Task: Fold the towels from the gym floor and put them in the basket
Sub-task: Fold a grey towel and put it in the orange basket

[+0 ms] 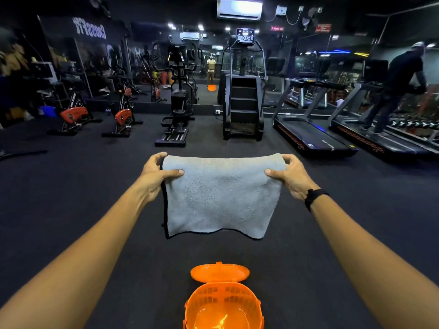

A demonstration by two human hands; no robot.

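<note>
One grey towel (221, 198) hangs in the air at arm's length, above and beyond the basket (223, 302), doubled over along its top edge. It looks soft, light and limp, so it will likely sag wherever unsupported; the upper corners seem the sensible holds. The left hand (155, 173) pinches the left top corner, thumb in front and fingers behind; the right hand (288, 173) pinches the right top corner likewise. One orange basket stands on the dark floor (71, 198), its lid (219, 271) hinged open, interior apparently empty. Beyond: two treadmills (313, 136), one stair climber (243, 108).
</note>
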